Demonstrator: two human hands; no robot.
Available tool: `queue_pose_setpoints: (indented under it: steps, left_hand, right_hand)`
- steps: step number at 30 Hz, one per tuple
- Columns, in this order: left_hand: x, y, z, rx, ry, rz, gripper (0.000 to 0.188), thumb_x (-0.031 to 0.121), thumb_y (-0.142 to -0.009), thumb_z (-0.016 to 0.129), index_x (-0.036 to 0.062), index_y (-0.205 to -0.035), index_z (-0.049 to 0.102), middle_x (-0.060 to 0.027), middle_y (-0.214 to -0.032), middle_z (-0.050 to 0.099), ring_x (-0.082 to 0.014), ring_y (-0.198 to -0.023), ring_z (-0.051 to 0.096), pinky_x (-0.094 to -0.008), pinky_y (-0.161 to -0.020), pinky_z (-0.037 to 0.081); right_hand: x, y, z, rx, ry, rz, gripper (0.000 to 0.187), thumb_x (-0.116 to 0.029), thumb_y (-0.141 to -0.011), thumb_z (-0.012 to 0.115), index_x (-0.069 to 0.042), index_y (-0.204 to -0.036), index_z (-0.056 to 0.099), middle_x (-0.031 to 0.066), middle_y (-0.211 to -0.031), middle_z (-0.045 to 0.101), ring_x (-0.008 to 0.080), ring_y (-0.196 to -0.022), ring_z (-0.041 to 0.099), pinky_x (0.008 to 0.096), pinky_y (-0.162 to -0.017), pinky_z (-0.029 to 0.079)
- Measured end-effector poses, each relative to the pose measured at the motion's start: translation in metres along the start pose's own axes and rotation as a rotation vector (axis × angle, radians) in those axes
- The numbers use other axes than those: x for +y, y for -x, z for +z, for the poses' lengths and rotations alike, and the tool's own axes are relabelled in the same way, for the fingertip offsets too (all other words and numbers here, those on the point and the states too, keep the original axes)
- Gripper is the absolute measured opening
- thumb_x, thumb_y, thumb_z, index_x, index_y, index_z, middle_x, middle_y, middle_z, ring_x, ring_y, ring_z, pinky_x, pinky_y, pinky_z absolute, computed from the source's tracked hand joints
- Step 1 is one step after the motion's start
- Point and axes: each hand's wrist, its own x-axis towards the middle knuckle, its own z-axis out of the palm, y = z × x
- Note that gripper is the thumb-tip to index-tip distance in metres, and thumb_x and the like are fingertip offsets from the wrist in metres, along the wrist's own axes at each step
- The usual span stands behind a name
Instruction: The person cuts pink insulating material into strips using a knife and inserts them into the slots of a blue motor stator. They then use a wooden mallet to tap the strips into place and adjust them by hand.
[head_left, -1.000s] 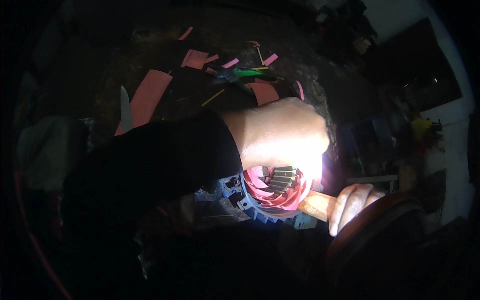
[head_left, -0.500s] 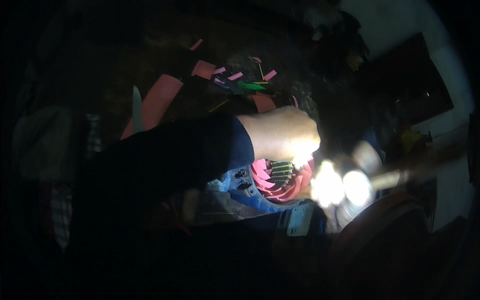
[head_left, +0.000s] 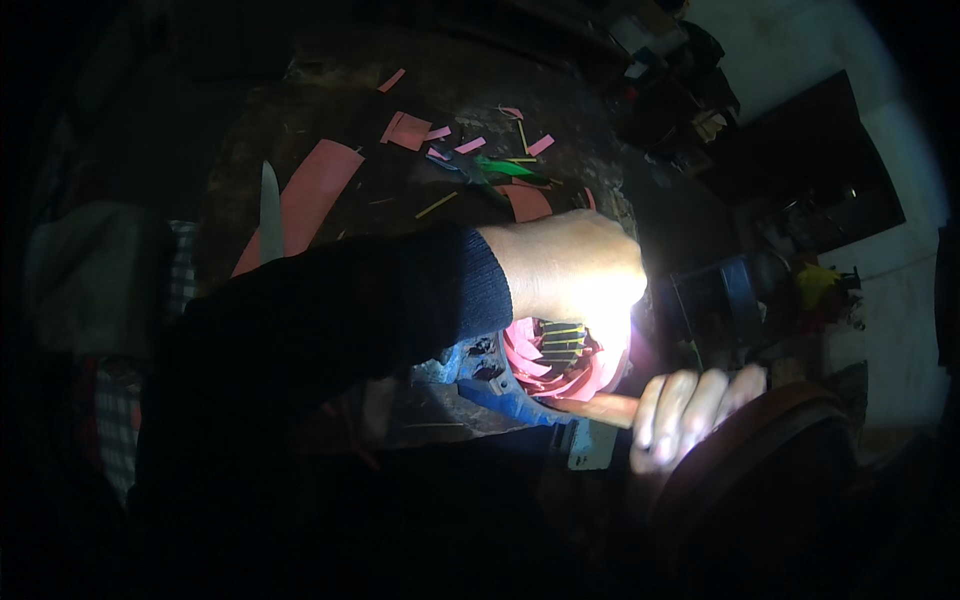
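A blue motor housing rests at the table's near edge. Pink paper strips curl round the inside of its opening, with dark slots edged in yellow between them. Over its far right rim my left hand is closed, knuckles up; glare and the hand itself hide what its fingers grip. My right hand, lower right, has its fingers wrapped round a wooden stick, whose left end lies across the housing's near rim.
On the dark table lie a knife blade, a long pink sheet, green-handled pliers or cutters and several pink scraps. A round reddish-brown edge stands close by my right hand. A blue object is farther right.
My right hand, blurred and glaring before, is now clear and a little lower. The wooden stick now reaches left to the housing. My left hand has barely moved.
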Motion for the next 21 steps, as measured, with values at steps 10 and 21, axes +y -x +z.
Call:
queue_pose_setpoints:
  steps: [10,21]
  left_hand:
    - [-0.004,-0.001,0.002,0.054,-0.066,0.025,0.020,0.020,-0.092,0.084,0.0003,-0.093,0.081,-0.0195,-0.086,0.080,-0.0392,-0.086,0.081,-0.0484,-0.081,0.064]
    - [0.084,0.093,0.027,0.303,-0.249,0.016,0.054,0.045,-0.086,0.091,-0.0056,-0.100,0.077,-0.0170,-0.085,0.071,-0.0340,-0.095,0.075,-0.0568,-0.128,0.048]
  right_hand:
    - [0.004,-0.040,0.006,-0.007,-0.190,0.160,0.009,-0.005,-0.109,0.069,-0.005,-0.102,0.062,0.0042,-0.071,0.066,0.0143,-0.051,0.063,0.0306,-0.053,0.058]
    - [0.015,-0.059,0.017,-0.051,0.144,0.286,0.024,0.000,-0.098,0.085,-0.004,-0.103,0.062,-0.0003,-0.068,0.062,0.0126,-0.052,0.065,0.0276,-0.048,0.053]
